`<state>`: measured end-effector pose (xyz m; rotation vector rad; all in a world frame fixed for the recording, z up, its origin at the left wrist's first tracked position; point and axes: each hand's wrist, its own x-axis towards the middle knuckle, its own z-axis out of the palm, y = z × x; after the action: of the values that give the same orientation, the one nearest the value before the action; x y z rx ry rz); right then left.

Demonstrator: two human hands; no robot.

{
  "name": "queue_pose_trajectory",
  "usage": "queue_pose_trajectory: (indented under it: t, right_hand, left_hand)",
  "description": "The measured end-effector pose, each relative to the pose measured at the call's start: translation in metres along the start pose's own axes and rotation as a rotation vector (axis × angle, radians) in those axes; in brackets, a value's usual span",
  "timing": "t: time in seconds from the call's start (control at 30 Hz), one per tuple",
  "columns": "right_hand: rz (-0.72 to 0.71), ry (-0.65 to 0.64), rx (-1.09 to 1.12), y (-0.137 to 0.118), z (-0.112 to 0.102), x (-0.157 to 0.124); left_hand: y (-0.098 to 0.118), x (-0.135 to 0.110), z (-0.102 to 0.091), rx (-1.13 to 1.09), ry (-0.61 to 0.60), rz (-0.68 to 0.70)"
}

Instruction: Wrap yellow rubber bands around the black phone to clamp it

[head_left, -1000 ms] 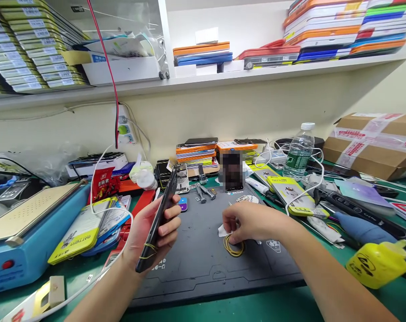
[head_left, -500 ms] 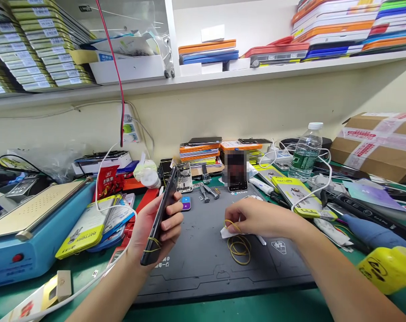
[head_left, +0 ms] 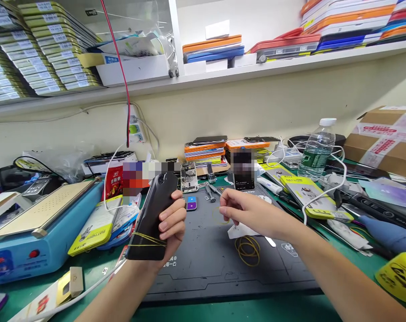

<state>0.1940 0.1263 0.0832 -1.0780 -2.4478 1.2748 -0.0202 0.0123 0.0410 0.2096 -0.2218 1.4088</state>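
Note:
My left hand [head_left: 172, 219] is wrapped round a black smartphone [head_left: 152, 210], tilted with its back and camera lens facing me. Yellow rubber bands [head_left: 145, 239] cross the phone's lower end. Over the dark mat, my right hand [head_left: 238, 205] pinches a thin yellow rubber band that hangs as a faint, blurred loop from the fingertips. Below it lies a small heap of rubber bands [head_left: 247, 251]. A piece of white paper [head_left: 239, 230] sits just beneath my right hand, beside the heap.
At the mat's far side are an opened phone [head_left: 188, 176], a small blue-purple item [head_left: 191, 203] and a propped phone [head_left: 244, 179]. A blue heating plate [head_left: 38, 241] stands left, yellow battery packs [head_left: 312, 197] and a water bottle [head_left: 315, 150] right. A white cable [head_left: 89, 288] runs near my left forearm.
My left hand has turned the phone so its back faces me more. My right hand has lifted from the white paper with one rubber band, leaving the heap on the mat.

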Motion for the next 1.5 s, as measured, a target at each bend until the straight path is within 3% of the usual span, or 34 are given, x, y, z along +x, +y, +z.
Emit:
queue_pose_trajectory:
  t: [0.17, 0.3, 0.4, 0.47, 0.53, 0.63, 0.73, 0.97, 1.07, 1.23, 1.37, 1.5]
  right_hand:
    - [-0.032, 0.123, 0.090, 0.003, 0.009, 0.006]
    - [-0.077, 0.186, 0.206, 0.004, 0.010, 0.009]
    - [-0.098, 0.225, 0.302, 0.006, 0.010, 0.012]
    - [-0.124, 0.244, 0.354, 0.007, 0.010, 0.014]
    - [-0.161, 0.250, 0.386, 0.009, 0.009, 0.015]
    - [-0.210, 0.252, 0.393, 0.011, 0.009, 0.017]
    - [-0.236, 0.266, 0.361, 0.012, 0.009, 0.018]
    - [-0.239, 0.243, 0.306, 0.009, 0.014, 0.013]
    - [-0.240, 0.235, 0.389, 0.008, 0.015, 0.009]
    - [-0.299, 0.174, 0.524, 0.005, 0.013, 0.008]
    - [-0.385, 0.210, 0.447, 0.001, 0.015, 0.007]
    - [-0.414, 0.237, 0.349, -0.001, 0.017, 0.003]
  left_hand:
    - [-0.005, -0.001, 0.009, -0.044, 0.033, 0.022]
    - [0.000, 0.000, 0.006, 0.049, 0.030, -0.012]
    - [0.002, 0.001, 0.005, 0.312, 0.132, -0.028]
    - [0.000, 0.001, 0.008, 0.641, 0.338, -0.055]
    - [-0.007, 0.000, 0.012, 0.928, 0.409, -0.129]
    - [-0.018, 0.000, 0.017, 1.098, 0.339, -0.287]
    - [-0.022, -0.001, 0.013, 1.127, 0.360, -0.393]
    - [-0.010, 0.000, -0.019, 1.401, 0.203, -0.302]
    - [-0.010, 0.003, -0.016, 1.374, 0.240, -0.310]
    - [-0.019, 0.009, 0.005, 1.126, 0.341, -0.170]
    - [-0.023, 0.011, 0.012, 1.030, 0.423, -0.066]
    - [-0.018, 0.012, 0.005, 1.065, 0.411, -0.052]
